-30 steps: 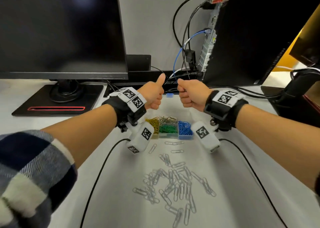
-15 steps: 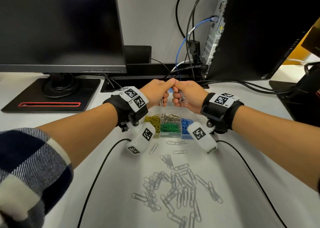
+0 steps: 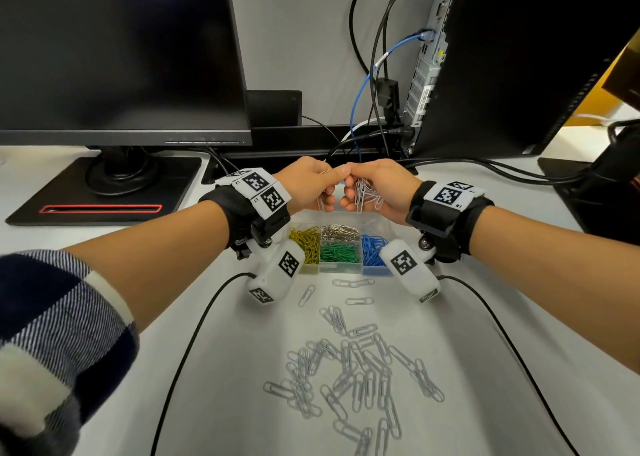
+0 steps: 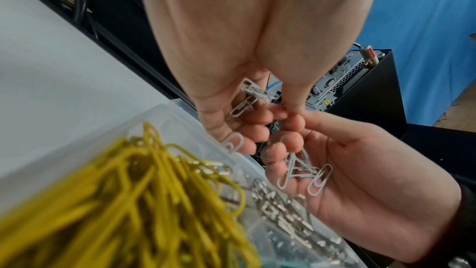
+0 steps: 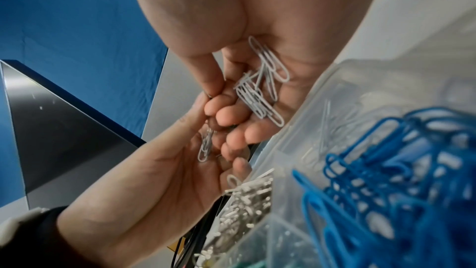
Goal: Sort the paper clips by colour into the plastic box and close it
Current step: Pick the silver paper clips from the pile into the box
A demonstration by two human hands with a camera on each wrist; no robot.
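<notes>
A clear plastic box [image 3: 341, 268] stands open on the table, with yellow [image 3: 306, 240], silver [image 3: 339, 232], green [image 3: 339, 253] and blue paper clips [image 3: 372, 251] in separate compartments. Both hands hover just above its far side, thumbs touching. My left hand [image 3: 320, 194] curls its fingers round a few white paper clips [image 4: 247, 97]. My right hand [image 3: 363, 194] cups a larger bunch of white paper clips [image 5: 262, 89], some hanging below its fingers. Several loose white paper clips [image 3: 353, 369] lie scattered on the table nearer to me.
A monitor [image 3: 117, 53] on a black stand is at the back left. At the back right stands a computer case [image 3: 502, 60] with cables [image 3: 377, 74] running across the table behind the box. Two thin black cords [image 3: 194, 334] trail from the wrist cameras.
Both fists were held up with thumbs raised. They have dropped over the box, thumbs now pressed together, and white clips show below the loosened fingers.
</notes>
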